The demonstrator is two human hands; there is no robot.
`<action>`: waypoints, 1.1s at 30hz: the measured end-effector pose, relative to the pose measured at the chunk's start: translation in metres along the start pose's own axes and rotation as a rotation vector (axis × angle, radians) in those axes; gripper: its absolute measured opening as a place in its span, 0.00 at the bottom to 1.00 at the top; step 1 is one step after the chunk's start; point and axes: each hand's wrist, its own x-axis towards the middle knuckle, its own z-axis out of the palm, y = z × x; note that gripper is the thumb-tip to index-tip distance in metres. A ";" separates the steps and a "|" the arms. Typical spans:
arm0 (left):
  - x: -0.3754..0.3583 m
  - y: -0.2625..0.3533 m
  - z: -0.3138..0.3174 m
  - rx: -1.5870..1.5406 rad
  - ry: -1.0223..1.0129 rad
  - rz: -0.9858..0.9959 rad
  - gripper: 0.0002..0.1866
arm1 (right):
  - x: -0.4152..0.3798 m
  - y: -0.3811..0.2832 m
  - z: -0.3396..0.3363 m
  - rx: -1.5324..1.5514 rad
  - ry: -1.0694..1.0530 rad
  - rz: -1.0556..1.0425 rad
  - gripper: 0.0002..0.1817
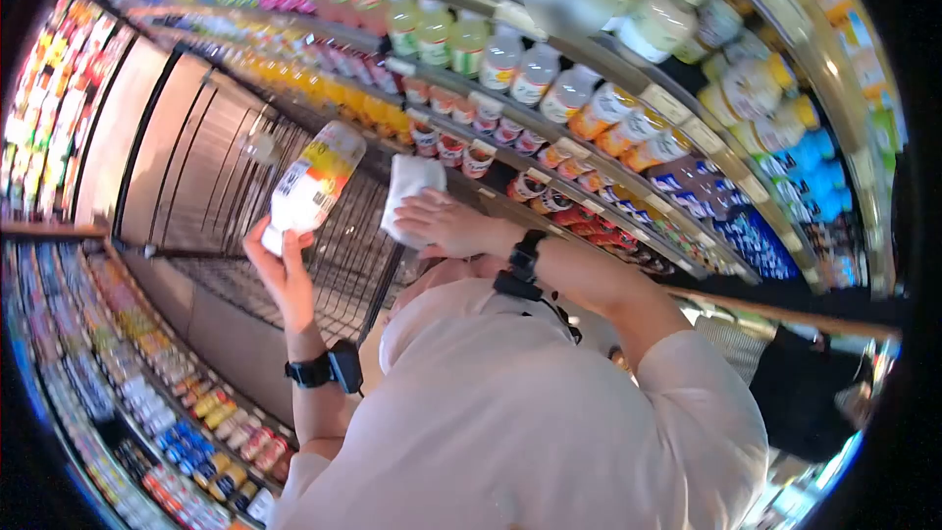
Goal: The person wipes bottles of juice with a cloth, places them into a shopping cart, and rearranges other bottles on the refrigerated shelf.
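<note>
A bottle point(319, 177) with a yellow, orange and white label is tilted in front of a black wire cart. My left hand point(283, 260) grips its white lower end between thumb and fingers. Over to the right, my right hand point(442, 221) rests on a folded white cloth point(416, 184), with its fingers spread across the cloth's lower part. The cloth and the bottle are apart. Dark straps with small devices are on both wrists.
Shelves of bottles and packs point(535, 69) run across the top and right. More stocked shelving point(167, 393) stands at the lower left. The wire cart point(196, 177) is behind the bottle. A person in dark clothing point(805, 393) is at the lower right.
</note>
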 end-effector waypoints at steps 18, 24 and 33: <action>0.025 0.093 0.157 0.184 -0.595 0.669 0.17 | -0.156 -0.032 -0.112 0.317 0.669 0.712 0.30; 0.004 0.140 0.234 -0.096 -0.751 0.198 0.15 | -0.205 -0.052 -0.151 0.590 0.817 0.784 0.39; 0.002 0.183 0.303 -0.113 -0.682 0.334 0.13 | -0.231 -0.055 -0.201 0.662 1.093 0.550 0.44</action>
